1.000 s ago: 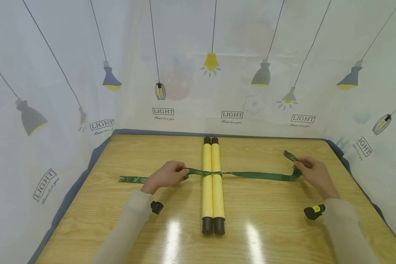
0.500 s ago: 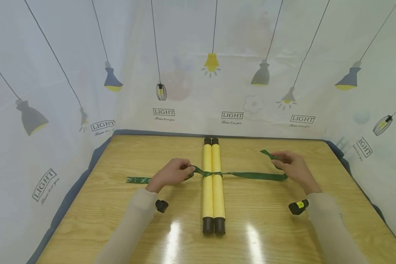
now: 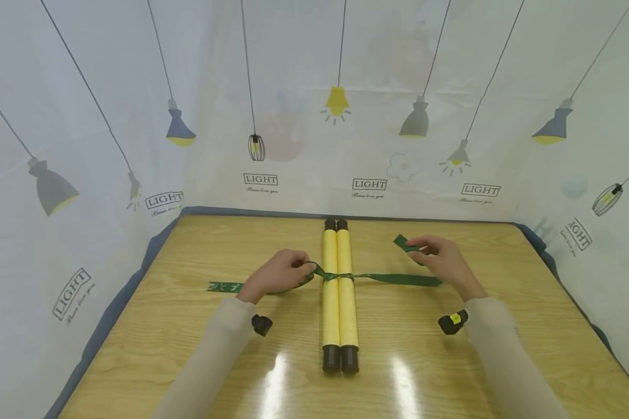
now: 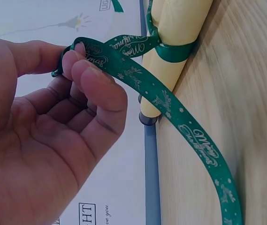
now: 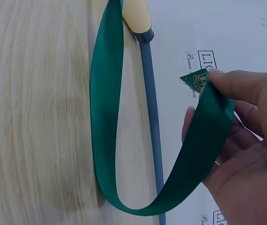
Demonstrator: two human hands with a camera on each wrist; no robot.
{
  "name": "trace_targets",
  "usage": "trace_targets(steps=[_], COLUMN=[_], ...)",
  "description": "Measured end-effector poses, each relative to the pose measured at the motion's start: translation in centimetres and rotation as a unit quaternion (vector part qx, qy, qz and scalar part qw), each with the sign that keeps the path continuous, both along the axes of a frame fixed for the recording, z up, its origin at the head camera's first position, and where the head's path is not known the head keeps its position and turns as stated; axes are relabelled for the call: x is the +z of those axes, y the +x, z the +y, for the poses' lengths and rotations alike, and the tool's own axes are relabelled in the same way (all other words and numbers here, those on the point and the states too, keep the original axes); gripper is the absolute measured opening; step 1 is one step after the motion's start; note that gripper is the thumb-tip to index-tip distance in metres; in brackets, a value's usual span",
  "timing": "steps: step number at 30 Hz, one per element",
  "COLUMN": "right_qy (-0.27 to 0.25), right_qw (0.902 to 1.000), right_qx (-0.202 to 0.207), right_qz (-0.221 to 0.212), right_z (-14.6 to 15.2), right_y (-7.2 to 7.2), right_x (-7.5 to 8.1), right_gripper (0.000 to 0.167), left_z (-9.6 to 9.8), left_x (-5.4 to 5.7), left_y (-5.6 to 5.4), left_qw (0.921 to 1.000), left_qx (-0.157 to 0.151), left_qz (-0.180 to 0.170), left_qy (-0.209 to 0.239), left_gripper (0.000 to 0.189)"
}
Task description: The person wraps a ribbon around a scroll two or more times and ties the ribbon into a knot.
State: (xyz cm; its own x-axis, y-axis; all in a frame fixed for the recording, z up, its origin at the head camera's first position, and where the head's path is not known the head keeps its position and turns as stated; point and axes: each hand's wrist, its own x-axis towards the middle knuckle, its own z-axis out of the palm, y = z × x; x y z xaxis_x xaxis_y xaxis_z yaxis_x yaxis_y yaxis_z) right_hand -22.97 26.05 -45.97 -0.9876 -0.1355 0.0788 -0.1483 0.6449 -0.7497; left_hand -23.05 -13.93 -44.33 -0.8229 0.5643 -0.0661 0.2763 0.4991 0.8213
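Note:
Two yellow tubes point(image 3: 340, 314) with dark end caps lie side by side on the wooden table. A green ribbon point(image 3: 398, 280) is tied round their middle, its two tails running left and right. My left hand point(image 3: 279, 272), just left of the tubes, pinches a folded loop of the left tail between thumb and fingertips. In the left wrist view white "Merry Christmas" print shows on the ribbon point(image 4: 164, 101), which hangs down from the fingers. Off to the right, my right hand point(image 3: 445, 262) pinches the other tail near its tip; the ribbon point(image 5: 106, 93) droops in a U below it.
Wristbands with black devices point(image 3: 262, 325) sit at both wrists. The wooden table point(image 3: 188, 343) ends at a dark blue edge point(image 3: 262, 212) at the back. White sheets point(image 3: 314, 145) printed with hanging lamps surround it on three sides.
My right hand has moved left toward the tubes, carrying its ribbon tail and making it sag more. My left hand has shifted slightly right, and its free ribbon end has slid right with it.

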Motion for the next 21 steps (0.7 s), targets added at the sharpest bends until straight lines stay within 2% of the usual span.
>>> trace_targets(steps=[14,21], right_qy=[0.007,-0.018], right_qw=[0.9993,0.9981], right_qx=[0.036,0.059], right_qz=[0.011,0.002], right_z=[-3.9,-6.3], right_y=[-1.7,-2.7], right_x=[0.8,1.3], right_gripper=[0.026,0.025], left_z=[1.5,2.3], left_x=[0.3,0.4], left_y=[-0.2,-0.3], left_qw=[0.9997,0.9996], left_qx=[-0.017,-0.017], left_qz=[-0.014,-0.023], left_qy=[0.012,0.007], left_gripper=[0.034,0.034])
